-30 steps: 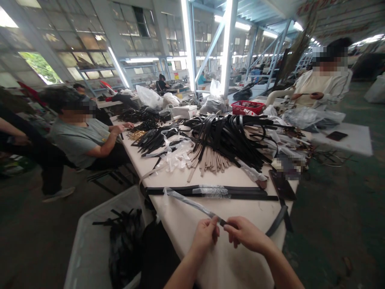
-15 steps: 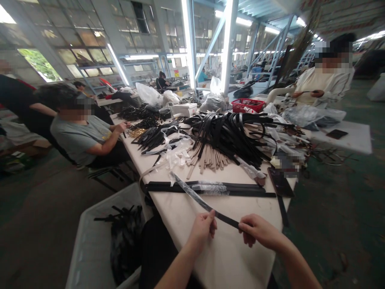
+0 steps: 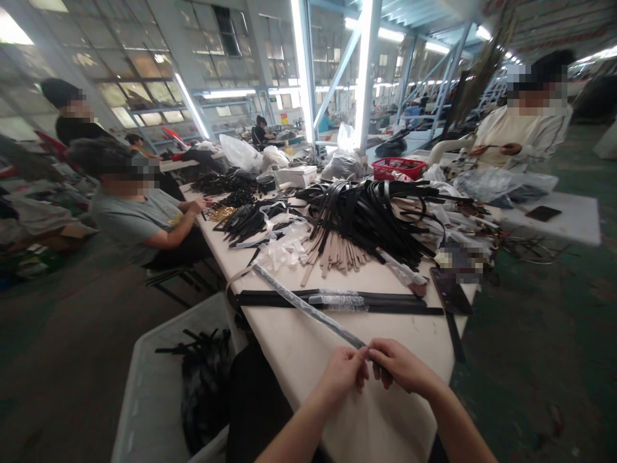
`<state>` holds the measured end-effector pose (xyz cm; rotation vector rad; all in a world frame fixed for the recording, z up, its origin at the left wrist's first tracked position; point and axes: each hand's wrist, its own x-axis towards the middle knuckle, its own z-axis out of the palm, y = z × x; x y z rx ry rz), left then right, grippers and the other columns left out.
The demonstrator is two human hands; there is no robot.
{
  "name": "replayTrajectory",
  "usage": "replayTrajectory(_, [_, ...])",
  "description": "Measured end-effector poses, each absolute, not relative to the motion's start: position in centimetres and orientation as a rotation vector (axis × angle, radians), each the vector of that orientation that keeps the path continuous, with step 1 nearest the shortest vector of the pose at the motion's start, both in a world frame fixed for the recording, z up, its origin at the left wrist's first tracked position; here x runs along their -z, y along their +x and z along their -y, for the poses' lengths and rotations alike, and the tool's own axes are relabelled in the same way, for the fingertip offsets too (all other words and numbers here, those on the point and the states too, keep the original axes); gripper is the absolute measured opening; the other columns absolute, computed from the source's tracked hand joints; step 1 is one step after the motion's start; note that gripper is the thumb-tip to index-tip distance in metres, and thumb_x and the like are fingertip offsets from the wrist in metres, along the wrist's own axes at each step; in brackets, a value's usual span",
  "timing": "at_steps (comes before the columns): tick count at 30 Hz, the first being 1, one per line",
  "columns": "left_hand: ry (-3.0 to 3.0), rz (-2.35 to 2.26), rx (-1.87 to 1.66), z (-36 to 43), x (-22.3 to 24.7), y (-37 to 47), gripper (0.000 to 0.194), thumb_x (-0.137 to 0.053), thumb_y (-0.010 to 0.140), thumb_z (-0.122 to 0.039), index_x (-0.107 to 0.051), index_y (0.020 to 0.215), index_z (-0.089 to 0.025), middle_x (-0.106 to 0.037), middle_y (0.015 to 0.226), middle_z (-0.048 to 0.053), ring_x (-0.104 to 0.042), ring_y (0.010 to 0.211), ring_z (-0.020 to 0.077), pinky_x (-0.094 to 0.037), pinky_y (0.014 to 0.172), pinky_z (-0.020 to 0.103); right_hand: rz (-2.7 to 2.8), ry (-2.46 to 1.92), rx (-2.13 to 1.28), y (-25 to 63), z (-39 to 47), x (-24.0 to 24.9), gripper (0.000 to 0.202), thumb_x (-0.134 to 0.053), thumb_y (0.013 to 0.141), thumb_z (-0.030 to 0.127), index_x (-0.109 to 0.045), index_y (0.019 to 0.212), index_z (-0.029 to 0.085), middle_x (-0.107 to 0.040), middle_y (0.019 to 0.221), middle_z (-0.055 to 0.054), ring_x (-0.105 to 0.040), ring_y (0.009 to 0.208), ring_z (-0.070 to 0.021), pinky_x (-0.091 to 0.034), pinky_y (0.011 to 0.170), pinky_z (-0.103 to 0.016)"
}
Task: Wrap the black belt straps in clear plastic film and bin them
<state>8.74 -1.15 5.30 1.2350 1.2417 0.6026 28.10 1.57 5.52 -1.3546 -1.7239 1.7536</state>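
A long black strap (image 3: 308, 305) in a clear plastic sleeve slants over the white table (image 3: 284, 347) toward me. Its near end is pinched by my left hand (image 3: 343, 373), and my right hand (image 3: 398, 365) grips the same end right beside it, the two hands touching. The tip between my fingers is hidden. Behind the held strap, several flat black straps (image 3: 400, 305) lie side by side across the table, with clear plastic around their middle.
A large heap of black straps (image 3: 366, 212) covers the table's middle. A translucent bin (image 3: 139, 386) with black strips stands at lower left. A seated co-worker (image 3: 130, 218) works at the left edge; another person (image 3: 520, 128) is at right. A red basket (image 3: 398, 168) sits farther back.
My hands have come together at the strap's near end, the left moving right. The plastic sleeve now reaches down to my fingers, and the strap's far end has shifted left.
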Motion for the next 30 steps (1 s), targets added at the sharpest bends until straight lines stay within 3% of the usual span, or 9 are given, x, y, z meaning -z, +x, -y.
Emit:
replayTrajectory(2, [1.570, -1.356, -0.665, 1.6, -7.0, 7.6, 0.055, -0.046, 0.087, -0.066, -0.061, 0.068, -0.016, -0.060, 0.063, 0.006, -0.055, 0.058, 0.0178, -0.044, 0.058, 0.030, 1.695, -1.398, -1.819, 29.4, -1.5, -5.1, 0.035, -0.047, 0.091, 0.051, -0.055, 0.083, 0.018, -0.059, 0.058, 0.003, -0.044, 0.037, -0.0074, -0.029, 0.038, -0.018])
replayTrajectory(4, [2.010, -1.424, -0.735, 1.1, -8.8, 5.8, 0.035, -0.060, 0.085, -0.051, -0.065, 0.095, -0.017, -0.066, 0.097, 0.012, -0.059, 0.091, 0.0248, -0.047, 0.082, 0.036, 1.676, -1.406, -1.872, 31.3, -1.6, -4.9, 0.035, -0.053, 0.088, 0.051, -0.057, 0.083, 0.016, -0.052, 0.052, 0.005, -0.038, 0.037, -0.0066, -0.025, 0.039, -0.018])
replayTrajectory(6, [2.399, -1.381, -0.618, -0.5, -9.7, 4.5, 0.040, -0.066, 0.082, -0.037, -0.057, 0.118, -0.020, -0.057, 0.125, 0.014, -0.049, 0.118, 0.0295, -0.037, 0.103, 0.045, 1.668, -1.377, -1.922, 32.8, -1.8, -4.8, 0.037, -0.056, 0.086, 0.051, -0.060, 0.083, 0.015, -0.048, 0.049, 0.006, -0.036, 0.038, -0.0065, -0.024, 0.040, -0.019])
replayTrajectory(7, [2.538, -1.336, -0.484, -1.5, -9.7, 4.3, 0.041, -0.066, 0.082, -0.031, -0.056, 0.120, -0.020, -0.055, 0.127, 0.014, -0.046, 0.121, 0.0304, -0.033, 0.106, 0.047, 1.669, -1.368, -1.939, 33.2, -2.0, -4.8, 0.038, -0.056, 0.085, 0.052, -0.062, 0.083, 0.014, -0.047, 0.048, 0.007, -0.035, 0.039, -0.0066, -0.023, 0.041, -0.019])
replayTrajectory(11, [2.712, -1.189, 0.015, -4.9, -7.7, 6.1, 0.010, -0.053, 0.089, -0.019, -0.059, 0.097, -0.016, -0.063, 0.099, 0.012, -0.058, 0.096, 0.0259, -0.043, 0.093, 0.042, 1.677, -1.435, -1.883, 32.3, -2.9, -4.9, 0.037, -0.057, 0.084, 0.049, -0.065, 0.081, 0.013, -0.046, 0.047, 0.006, -0.035, 0.039, -0.0069, -0.022, 0.042, -0.020])
replayTrajectory(14, [2.701, -1.211, 0.055, -5.7, -6.4, 7.9, 0.014, -0.043, 0.095, -0.017, -0.057, 0.096, -0.016, -0.063, 0.096, 0.011, -0.061, 0.087, 0.0233, -0.047, 0.083, 0.037, 1.693, -1.512, -1.760, 31.0, -3.4, -4.9, 0.028, -0.058, 0.083, 0.039, -0.066, 0.079, 0.012, -0.049, 0.047, 0.005, -0.038, 0.040, -0.0073, -0.024, 0.042, -0.020])
replayTrajectory(20, [2.649, -1.297, 0.088, -6.1, -5.6, 8.4, 0.013, -0.045, 0.093, -0.012, -0.057, 0.094, -0.016, -0.066, 0.093, 0.011, -0.064, 0.087, 0.0239, -0.048, 0.079, 0.035, 1.747, -1.500, -1.699, 31.2, -3.7, -5.6, 0.025, -0.056, 0.083, 0.033, -0.069, 0.077, 0.013, -0.050, 0.046, 0.004, -0.040, 0.040, -0.0077, -0.029, 0.043, -0.019])
replayTrajectory(24, [2.571, -1.297, 0.082, -5.6, -4.8, 9.6, 0.013, -0.048, 0.094, -0.022, -0.059, 0.094, -0.015, -0.069, 0.088, 0.012, -0.067, 0.081, 0.0251, -0.049, 0.075, 0.035, 1.829, -1.482, -1.607, 29.4, -4.2, -5.8, 0.022, -0.057, 0.081, 0.026, -0.068, 0.068, 0.013, -0.052, 0.045, 0.003, -0.043, 0.042, -0.0086, -0.031, 0.045, -0.020])
replayTrajectory(30, [2.581, -1.415, 0.008, -5.6, -5.7, 8.1, 0.012, -0.054, 0.089, -0.024, -0.062, 0.095, -0.016, -0.070, 0.093, 0.011, -0.066, 0.090, 0.0257, -0.046, 0.084, 0.037, 1.797, -1.460, -1.649, 30.1, -4.0, -5.4, 0.024, -0.056, 0.084, 0.031, -0.069, 0.075, 0.013, -0.051, 0.046, 0.004, -0.043, 0.041, -0.0089, -0.030, 0.044, -0.020])
